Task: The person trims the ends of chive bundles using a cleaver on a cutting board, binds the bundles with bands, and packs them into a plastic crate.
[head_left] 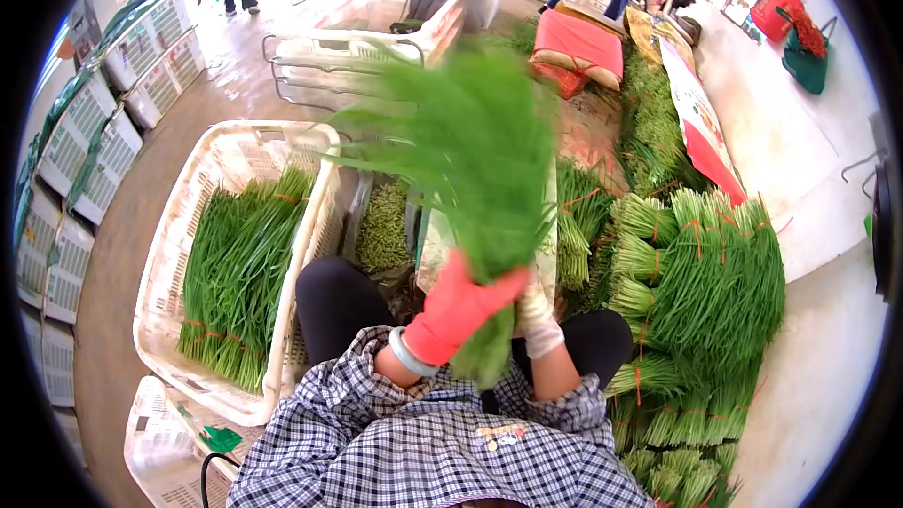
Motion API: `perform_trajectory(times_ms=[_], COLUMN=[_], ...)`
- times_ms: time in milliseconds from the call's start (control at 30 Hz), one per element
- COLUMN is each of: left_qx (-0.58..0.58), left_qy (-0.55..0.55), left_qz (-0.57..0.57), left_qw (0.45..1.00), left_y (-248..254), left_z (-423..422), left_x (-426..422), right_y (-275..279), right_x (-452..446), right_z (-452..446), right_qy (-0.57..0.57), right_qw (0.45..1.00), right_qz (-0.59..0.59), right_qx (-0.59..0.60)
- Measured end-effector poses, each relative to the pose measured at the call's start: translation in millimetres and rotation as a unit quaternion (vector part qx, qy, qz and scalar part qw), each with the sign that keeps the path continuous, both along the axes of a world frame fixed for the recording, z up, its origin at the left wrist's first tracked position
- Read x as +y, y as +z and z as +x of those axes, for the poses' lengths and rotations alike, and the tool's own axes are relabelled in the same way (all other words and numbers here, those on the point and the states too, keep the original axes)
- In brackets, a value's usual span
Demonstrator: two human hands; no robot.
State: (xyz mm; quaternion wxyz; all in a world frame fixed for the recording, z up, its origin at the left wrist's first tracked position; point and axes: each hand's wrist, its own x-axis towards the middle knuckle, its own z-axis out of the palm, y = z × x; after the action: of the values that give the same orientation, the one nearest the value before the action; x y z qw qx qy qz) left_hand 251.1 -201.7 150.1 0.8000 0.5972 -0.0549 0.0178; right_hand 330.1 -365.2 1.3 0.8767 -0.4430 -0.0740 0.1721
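Bunch of greens (pixel 489 165) up between the knees (pixel 340 299)

So the leafy end's super blurry. Red-gloved left hand (pixel 461 309) has its fingers curled around the lower part. Pale-gloved right hand (pixel 539 322) is right up beside it, fingers partly hidden, so can't tell how closed they are. Pale crate (pixel 162 287) with more greens sits left, tied bundles (pixel 710 296) piled right.
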Motion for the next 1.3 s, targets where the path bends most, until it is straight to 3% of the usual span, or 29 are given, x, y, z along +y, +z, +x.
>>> perform_trajectory(times_ms=[33,133,200,267,300,367,400,467,533,600,667,700,733,767,800,833,933,1000,1067,1133,1200,1233,1267,1300], left_qx=[-0.092,-0.250,-0.128,0.194,0.198,0.034,0.048,0.148,0.115,0.152,0.131,0.109,0.087,0.046,0.048,0.039,-0.014,0.074,0.063,0.095,0.085,0.074,0.074,0.097], left_qy=[0.037,0.064,-0.229,-0.207,-0.209,-0.087,-0.056,-0.048,-0.038,0.013,0.050,0.053,0.054,0.048,0.045,0.075,0.173,0.200,0.118,0.153,0.157,0.161,0.163,0.160], left_qz=[0.097,0.206,0.034,0.010,0.013,0.060,-0.056,-0.060,-0.111,-0.195,-0.198,-0.159,-0.119,-0.107,-0.108,-0.065,-0.007,-0.277,-0.336,-0.297,-0.288,-0.278,-0.279,-0.278], left_qw=[0.990,0.944,0.964,0.959,0.958,0.994,0.996,0.986,0.986,0.969,0.970,0.980,0.988,0.992,0.992,0.994,0.985,0.937,0.932,0.938,0.941,0.944,0.943,0.942], left_y=[12.1,17.3,-21.1,-28.4,-43.2,-92.1,-95.6,-95.6,-95.0,-111.3,-93.6,-89.2,-86.9,-86.8,-90.7,-98.4,-111.3,-98.2,-108.0,-112.2,-110.9,-110.2,-109.0,-107.6], left_z=[-7.3,-15.9,-14.9,-24.3,-19.6,-5.5,-2.1,3.2,5.4,10.6,6.3,6.1,7.3,10.4,12.1,14.8,23.4,19.9,24.1,26.4,26.1,25.0,23.6,22.1], left_x=[-7.9,4.5,45.9,72.1,70.2,61.7,43.3,35.1,36.6,39.5,35.4,34.2,31.5,27.8,27.9,30.6,34.8,40.8,52.0,54.0,50.9,50.9,52.0,52.3], right_y=[20.4,46.1,52.2,51.7,49.9,47.0,44.4,44.4,51.0,73.0,87.3,79.4,110.0,74.7,36.0,30.0,34.8,40.4,41.9,44.7,75.0,79.3,83.5,81.0], right_x=[3.6,-2.0,-4.1,-3.1,-3.7,-6.3,-4.6,3.3,10.3,14.4,14.5,17.2,36.9,30.9,23.0,18.8,19.3,24.3,11.0,7.4,20.8,23.9,19.8,23.4], right_z=[0.3,-3.0,-7.0,-7.8,-6.9,-3.8,-1.2,-3.9,-5.4,-1.5,6.2,14.0,-1.7,13.9,32.4,40.2,68.4,63.4,64.9,58.5,38.4,48.1,38.0,35.0], right_qy=[0.008,0.009,0.005,0.005,0.006,0.005,0.006,0.001,-0.002,0.008,0.031,0.055,-0.036,-0.078,-0.112,-0.112,-0.080,-0.139,-0.149,-0.162,-0.158,-0.149,-0.139,-0.145], right_qw=[1.000,1.000,1.000,0.999,0.999,0.998,0.997,0.994,0.989,0.984,0.989,0.995,0.998,0.948,0.825,0.824,0.954,0.957,0.953,0.948,0.965,0.979,0.969,0.978], right_qz=[0.017,0.025,0.026,0.028,0.031,0.048,0.059,0.092,0.128,0.163,0.144,0.070,-0.034,-0.293,-0.529,-0.530,-0.198,-0.246,-0.252,-0.261,-0.211,-0.130,-0.167,-0.123], right_qx=[0.007,0.012,0.013,0.018,0.025,0.038,0.045,0.064,0.079,0.068,0.018,-0.035,-0.025,-0.100,-0.167,-0.167,-0.211,-0.071,-0.075,-0.078,-0.002,0.049,0.115,0.088])
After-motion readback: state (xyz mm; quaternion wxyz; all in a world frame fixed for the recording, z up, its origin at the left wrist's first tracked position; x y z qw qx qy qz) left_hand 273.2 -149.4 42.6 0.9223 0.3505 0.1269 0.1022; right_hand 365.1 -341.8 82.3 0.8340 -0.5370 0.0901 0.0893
